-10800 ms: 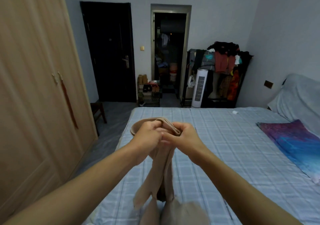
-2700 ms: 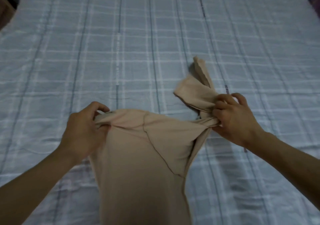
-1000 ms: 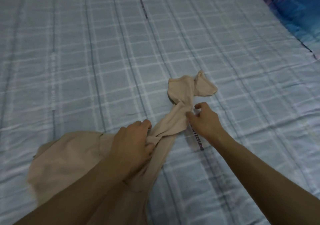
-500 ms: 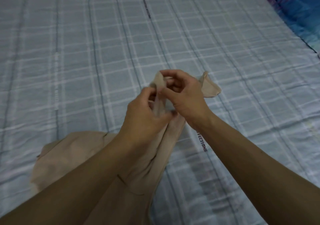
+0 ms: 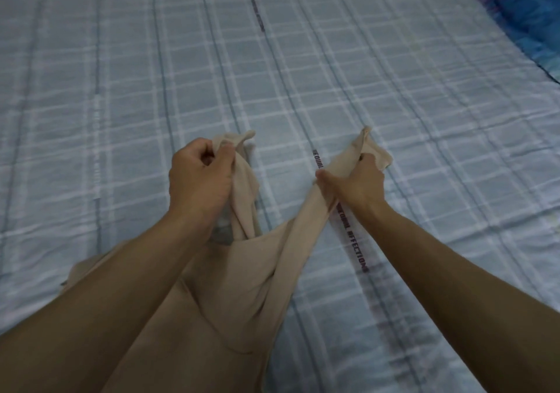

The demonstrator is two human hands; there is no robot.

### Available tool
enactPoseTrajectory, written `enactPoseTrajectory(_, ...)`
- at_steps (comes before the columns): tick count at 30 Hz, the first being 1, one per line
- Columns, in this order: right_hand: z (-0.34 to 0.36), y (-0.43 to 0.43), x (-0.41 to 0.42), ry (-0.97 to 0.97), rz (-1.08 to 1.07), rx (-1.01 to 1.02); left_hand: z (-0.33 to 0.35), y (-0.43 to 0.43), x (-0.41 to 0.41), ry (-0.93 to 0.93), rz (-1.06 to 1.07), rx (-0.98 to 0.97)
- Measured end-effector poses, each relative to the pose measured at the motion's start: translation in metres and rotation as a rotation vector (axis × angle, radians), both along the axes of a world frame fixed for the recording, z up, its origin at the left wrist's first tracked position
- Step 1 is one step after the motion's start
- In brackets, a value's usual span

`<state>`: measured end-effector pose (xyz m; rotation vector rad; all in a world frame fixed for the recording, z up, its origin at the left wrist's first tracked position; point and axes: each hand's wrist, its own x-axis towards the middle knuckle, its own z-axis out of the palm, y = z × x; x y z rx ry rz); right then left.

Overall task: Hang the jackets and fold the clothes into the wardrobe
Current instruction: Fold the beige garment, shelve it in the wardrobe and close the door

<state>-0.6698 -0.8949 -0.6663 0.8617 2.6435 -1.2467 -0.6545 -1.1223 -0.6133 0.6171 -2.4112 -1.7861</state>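
My hands had been bunched together; now my left hand [image 5: 201,177] and right hand [image 5: 357,182] each gripped one leg of the beige tights [image 5: 239,286], spread apart over the bed [image 5: 151,74], ready for flattening.

Beige garment [image 5: 230,301]; pale blue plaid bedsheet [image 5: 151,74]; purple-blue cloth [image 5: 527,7].
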Motion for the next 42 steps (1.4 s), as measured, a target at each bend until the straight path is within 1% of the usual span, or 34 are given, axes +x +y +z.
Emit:
enactPoseTrajectory(3,0.005,-0.008,-0.018,0.024,-0.115,-0.171,0.004,0.001,0.001,-0.015,0.025,0.027)
enactPoseTrajectory(5,0.012,-0.011,-0.027,0.138,-0.086,-0.234,0.007,0.0,0.001,-0.034,0.048,0.072)
enactPoseTrajectory(6,0.02,-0.012,-0.029,0.208,-0.042,-0.299,0.008,-0.002,0.001,-0.044,0.057,0.084)
enactPoseTrajectory(7,0.029,-0.013,-0.03,0.272,0.001,-0.406,0.009,-0.003,0.001,-0.051,0.063,0.089)
enactPoseTrajectory(9,0.051,-0.009,-0.03,0.327,0.03,-0.727,0.01,-0.007,0.001,-0.052,0.067,0.1)
enactPoseTrajectory(11,0.066,0.002,-0.026,0.334,-0.001,-1.026,0.012,-0.009,0.0,-0.051,0.074,0.124)
enactPoseTrajectory(13,0.07,0.019,-0.019,0.295,-0.07,-1.213,0.012,-0.011,-0.002,-0.048,0.066,0.139)
enactPoseTrajectory(14,0.068,0.025,-0.013,0.26,-0.154,-1.24,0.012,-0.01,-0.003,-0.05,0.049,0.142)
enactPoseTrajectory(15,0.062,0.03,-0.008,0.216,-0.26,-1.221,0.011,-0.008,-0.003,-0.053,0.026,0.148)
enactPoseTrajectory(17,0.042,0.041,-0.003,0.144,-0.449,-1.13,0.009,-0.002,-0.003,-0.081,-0.009,0.161)
enactPoseTrajectory(18,0.037,0.044,-0.001,0.125,-0.509,-1.093,0.008,0.002,-0.004,-0.108,-0.018,0.165)
enactPoseTrajectory(20,0.031,0.044,0.003,0.097,-0.532,-1.063,0.006,0.008,-0.005,-0.169,-0.027,0.167)
enactPoseTrajectory(23,0.034,0.042,0.009,0.068,-0.457,-1.028,0.007,0.019,-0.011,-0.236,-0.008,0.18)
enactPoseTrajectory(25,0.046,0.043,0.011,0.115,-0.387,-0.982,0.012,0.034,-0.016,-0.274,-0.016,0.184)
enactPoseTrajectory(27,0.068,0.044,0.015,0.214,-0.321,-1.024,0.026,0.056,-0.022,-0.307,-0.101,0.243)
enactPoseTrajectory(31,0.129,0.048,0.032,0.41,-0.144,-1.344,0.047,0.079,-0.036,-0.39,-0.378,0.637)
enactPoseTrajectory(32,0.141,0.046,0.035,0.437,-0.092,-1.401,0.042,0.08,-0.037,-0.395,-0.391,0.579)
enactPoseTrajectory(33,0.15,0.044,0.036,0.458,-0.043,-1.437,0.033,0.08,-0.038,-0.383,-0.381,0.388)
enactPoseTrajectory(34,0.156,0.04,0.035,0.473,-0.008,-1.441,0.028,0.078,-0.035,-0.341,-0.331,0.147)
enactPoseTrajectory(35,0.157,0.034,0.032,0.474,0.003,-1.404,0.023,0.075,-0.03,-0.261,-0.262,-0.031)
enactPoseTrajectory(36,0.157,0.027,0.028,0.469,0.0,-1.351,0.023,0.07,-0.025,-0.191,-0.229,-0.041)
enactPoseTrajectory(37,0.156,0.019,0.025,0.469,0.002,-1.282,0.025,0.066,-0.02,-0.137,-0.238,0.054)
enactPoseTrajectory(39,0.151,0.003,0.02,0.456,0.012,-1.186,0.035,0.057,-0.011,-0.153,-0.384,0.348)
enactPoseTrajectory(40,0.148,-0.003,0.018,0.445,0.038,-1.164,0.043,0.053,-0.007,-0.157,-0.496,0.408)
enactPoseTrajectory(41,0.144,-0.009,0.016,0.432,0.064,-1.15,0.049,0.05,-0.004,-0.154,-0.593,0.418)
enactPoseTrajectory(42,0.142,-0.015,0.015,0.421,0.092,-1.15,0.055,0.049,-0.001,-0.144,-0.646,0.409)
